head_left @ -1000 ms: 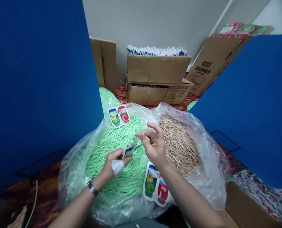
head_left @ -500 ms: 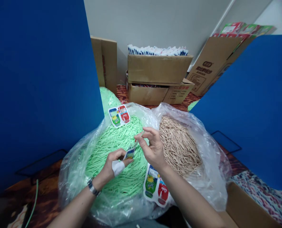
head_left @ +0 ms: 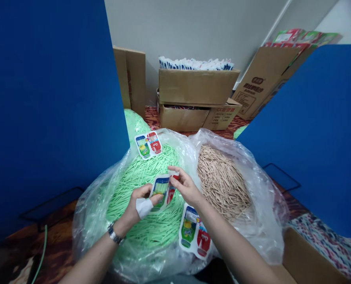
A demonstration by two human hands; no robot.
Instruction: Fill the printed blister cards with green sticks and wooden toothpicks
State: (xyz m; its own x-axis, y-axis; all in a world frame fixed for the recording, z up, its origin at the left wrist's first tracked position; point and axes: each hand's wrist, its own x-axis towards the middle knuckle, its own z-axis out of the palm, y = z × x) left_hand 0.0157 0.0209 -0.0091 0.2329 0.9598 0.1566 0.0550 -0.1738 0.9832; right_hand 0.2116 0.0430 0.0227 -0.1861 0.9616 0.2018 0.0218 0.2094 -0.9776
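My left hand (head_left: 139,202), with white tape at the thumb, is closed on the blue-green side of a printed packet (head_left: 160,187). My right hand (head_left: 184,184) pinches the red side of this same packet near its top. Both hands are above an open clear plastic bag (head_left: 92,205) heaped with thin light-green sticks (head_left: 134,177). A similar two-part packet (head_left: 148,144) lies at the back of the green heap. Another such packet (head_left: 194,232) rests at the front, between the bags and partly behind my right forearm.
To the right, a second clear bag (head_left: 264,205) holds brown sticks (head_left: 222,181). Behind are two stacked cardboard boxes (head_left: 197,86), the upper full of packets. Blue panels (head_left: 51,98) stand on both sides. An open carton (head_left: 305,256) sits at the lower right.
The packet in my left hand has turned so its printed front faces me. My right hand has moved down and left from above it and now grips its red side.
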